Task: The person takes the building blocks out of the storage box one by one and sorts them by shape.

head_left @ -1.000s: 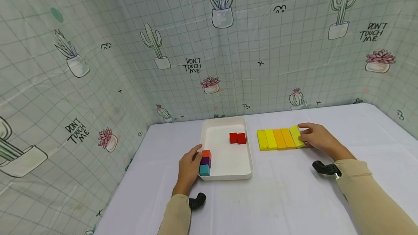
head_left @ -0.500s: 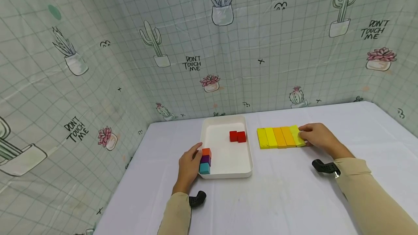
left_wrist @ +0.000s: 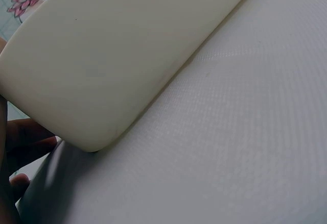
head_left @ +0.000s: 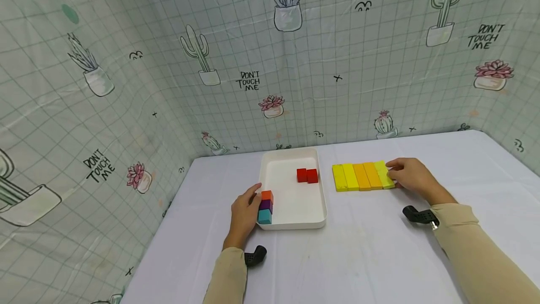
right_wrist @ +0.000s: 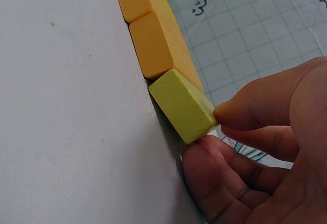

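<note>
My right hand (head_left: 411, 176) pinches a yellow block (right_wrist: 184, 106) at the right end of a row of flat blocks. In the right wrist view the block is tilted, one edge against the neighbouring orange block (right_wrist: 152, 45) and the side by the fingers raised. Two orange blocks and two more yellow blocks (head_left: 350, 177) lie side by side to its left. My left hand (head_left: 243, 212) grips the left wall of a white tray (head_left: 293, 210); in the left wrist view its fingers (left_wrist: 30, 132) show partly behind the tray's corner.
Inside the tray, an orange cube (head_left: 267, 195), a purple cube (head_left: 265, 205) and a teal cube (head_left: 265, 217) line the left wall. Two red cubes (head_left: 306, 176) sit by its right wall. A white cloth covers the table (head_left: 346, 257); a printed curtain (head_left: 312, 55) hangs behind.
The yellow block in my right hand has straightened slightly and sits closer to the row's end. My left hand and the tray stay in place; the head view shifts slightly.
</note>
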`<state>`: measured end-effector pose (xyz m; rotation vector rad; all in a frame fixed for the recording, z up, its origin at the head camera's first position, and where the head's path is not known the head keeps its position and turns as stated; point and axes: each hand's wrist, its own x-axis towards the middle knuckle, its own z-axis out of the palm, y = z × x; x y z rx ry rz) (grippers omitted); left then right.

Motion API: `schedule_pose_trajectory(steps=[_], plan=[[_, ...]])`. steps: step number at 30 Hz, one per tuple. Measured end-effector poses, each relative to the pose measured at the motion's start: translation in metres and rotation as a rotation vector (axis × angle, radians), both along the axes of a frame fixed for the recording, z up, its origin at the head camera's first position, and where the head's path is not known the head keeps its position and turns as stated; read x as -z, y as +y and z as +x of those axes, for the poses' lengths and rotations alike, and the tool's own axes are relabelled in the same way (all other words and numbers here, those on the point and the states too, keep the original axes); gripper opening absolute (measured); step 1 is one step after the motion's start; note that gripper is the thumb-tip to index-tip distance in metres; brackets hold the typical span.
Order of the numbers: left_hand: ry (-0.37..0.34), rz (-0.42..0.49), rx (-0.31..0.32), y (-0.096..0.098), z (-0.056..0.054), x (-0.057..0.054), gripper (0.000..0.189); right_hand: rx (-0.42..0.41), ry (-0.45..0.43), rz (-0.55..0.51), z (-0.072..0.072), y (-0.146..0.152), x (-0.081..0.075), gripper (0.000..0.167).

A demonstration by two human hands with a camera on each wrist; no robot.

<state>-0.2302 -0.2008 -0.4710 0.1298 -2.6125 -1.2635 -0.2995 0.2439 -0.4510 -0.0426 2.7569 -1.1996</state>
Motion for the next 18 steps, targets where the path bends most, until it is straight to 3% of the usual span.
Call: schedule_pose_trajectory(steps=[18], plan=[[-0.014, 0.004, -0.001, 0.0009, 0.0014, -0.0012, 0.038, 0.021, 0.006, 0.005, 0.0012, -0.0001, -0.0007, 0.048]])
